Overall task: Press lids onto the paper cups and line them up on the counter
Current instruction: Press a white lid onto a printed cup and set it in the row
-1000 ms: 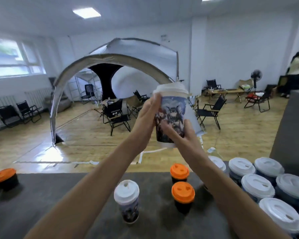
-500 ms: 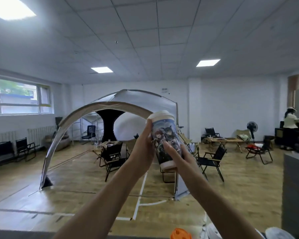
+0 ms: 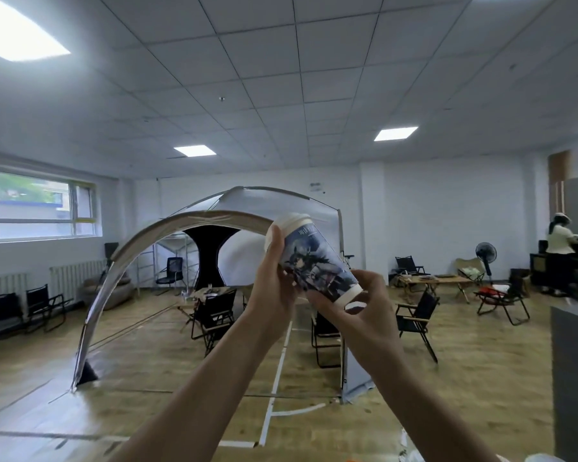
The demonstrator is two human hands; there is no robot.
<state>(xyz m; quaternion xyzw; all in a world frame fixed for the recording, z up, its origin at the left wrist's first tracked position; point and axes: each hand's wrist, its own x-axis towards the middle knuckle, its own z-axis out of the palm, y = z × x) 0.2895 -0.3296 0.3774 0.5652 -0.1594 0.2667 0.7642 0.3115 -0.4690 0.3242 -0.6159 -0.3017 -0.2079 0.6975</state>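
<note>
Currently left hand (image 3: pixel 274 281) is gripping cup (image 3: pixel 317 261) near lid (image 3: pixel 289 223), 10 o'clock end; right hand (image 3: pixel 357 305) is holding base, 4 o'clock. Probably light, crushable; stiffer ends are offering the safest hold.

Cup (image 3: pixel 317 265) partly behind left hand (image 3: pixel 274 285)

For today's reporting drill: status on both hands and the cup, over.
Left hand grips the printed cup near its lid. Right hand holds the base end. Cup tilted in mid-air, lid on. Nothing blocking it.
</note>
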